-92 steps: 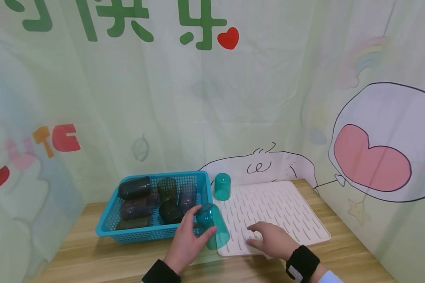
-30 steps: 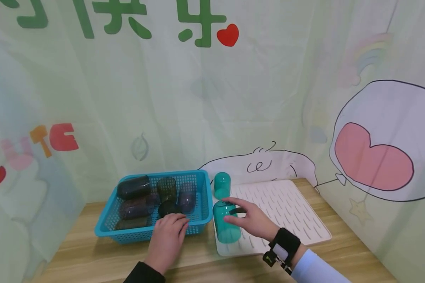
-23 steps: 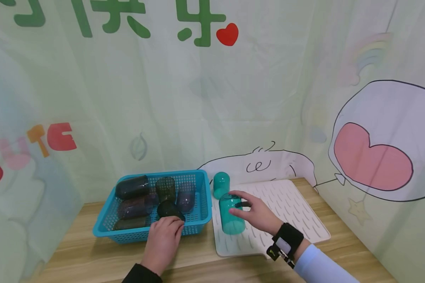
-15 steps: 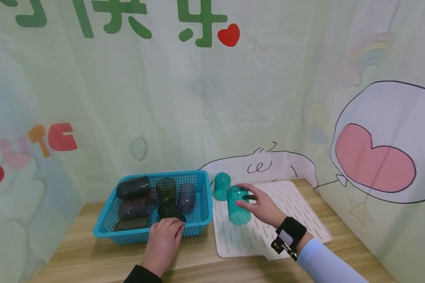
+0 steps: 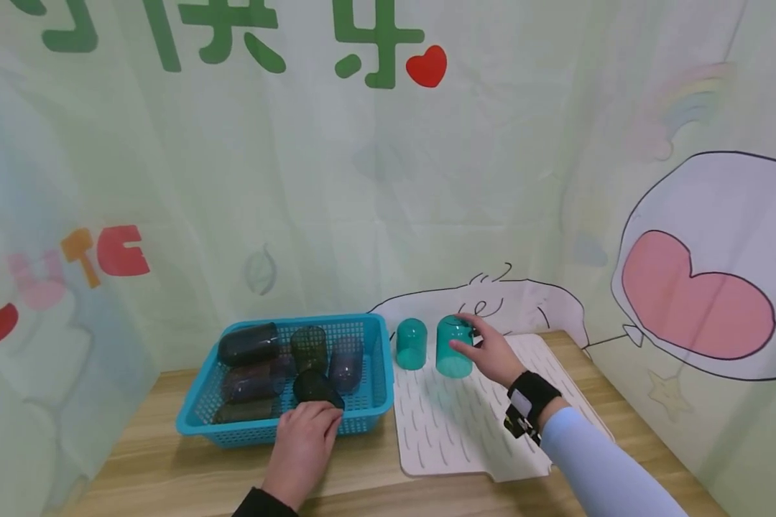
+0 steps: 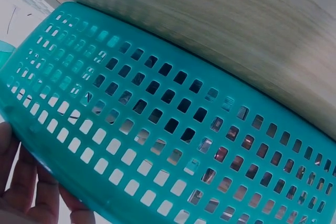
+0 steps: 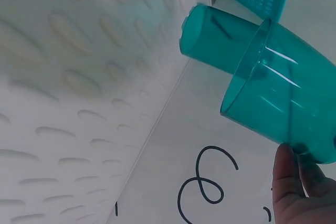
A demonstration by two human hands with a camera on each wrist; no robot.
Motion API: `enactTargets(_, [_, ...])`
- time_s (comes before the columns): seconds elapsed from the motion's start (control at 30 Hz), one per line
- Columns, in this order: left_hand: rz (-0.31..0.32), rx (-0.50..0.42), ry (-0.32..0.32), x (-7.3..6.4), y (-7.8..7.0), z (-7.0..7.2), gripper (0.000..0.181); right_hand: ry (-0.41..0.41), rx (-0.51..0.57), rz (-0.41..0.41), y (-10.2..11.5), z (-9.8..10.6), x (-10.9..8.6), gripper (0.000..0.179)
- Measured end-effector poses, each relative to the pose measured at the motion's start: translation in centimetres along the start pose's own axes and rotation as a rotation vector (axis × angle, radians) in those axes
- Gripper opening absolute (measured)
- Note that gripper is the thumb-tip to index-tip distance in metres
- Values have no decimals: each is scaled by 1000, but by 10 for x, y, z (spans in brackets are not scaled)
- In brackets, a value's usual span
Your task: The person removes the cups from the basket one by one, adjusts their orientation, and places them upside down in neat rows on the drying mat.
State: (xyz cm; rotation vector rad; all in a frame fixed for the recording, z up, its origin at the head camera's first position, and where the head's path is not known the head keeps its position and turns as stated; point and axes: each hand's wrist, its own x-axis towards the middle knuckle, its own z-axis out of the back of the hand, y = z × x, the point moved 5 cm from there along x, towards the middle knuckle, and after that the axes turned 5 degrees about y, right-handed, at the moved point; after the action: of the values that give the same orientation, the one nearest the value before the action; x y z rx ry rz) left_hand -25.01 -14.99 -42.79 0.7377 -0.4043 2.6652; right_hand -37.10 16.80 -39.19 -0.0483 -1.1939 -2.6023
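My right hand (image 5: 491, 353) holds an upside-down teal cup (image 5: 453, 362) near its base, thumb and fingers around it. In the right wrist view the held teal cup (image 7: 283, 93) has its mouth apart from the white mat (image 7: 52, 129). A second teal cup (image 5: 411, 346) stands upside down at the mat's back left corner. My left hand (image 5: 302, 441) has bent fingers at the front rim of the blue basket (image 5: 246, 431), against the end of a dark cup (image 5: 313, 388). Whether they grip that cup or only the rim is hidden.
Several dark, see-through cups, such as the one (image 5: 248, 345) at the back left, lie in the basket. The basket stands left of the ridged mat (image 5: 440, 438) on a wooden table (image 5: 362, 495). A printed curtain (image 5: 330, 179) hangs close behind.
The left hand has let go of the teal cup and moved to the basket rim. The right hand has taken that cup and carried it back and right, beside the other teal cup.
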Motion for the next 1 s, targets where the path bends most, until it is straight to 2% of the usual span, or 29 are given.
enactTargets(0.33, [12,-13,4,0,0,-1,11,-29,-30,-53,-16,1,24,61])
enactTargets(0.53, [10,-14,-9,-3,0,-1,12,-36,-88,-83,-29,-10,38,60])
enactTargets(0.77, [-13,-19,-54,-4,0,0,13,-40,-115,-116,-36,-24,49,61])
enactTargets(1.0, [-13,-22,-53,-4,0,1,12,-37,-145,-149,-44,-32,58,62])
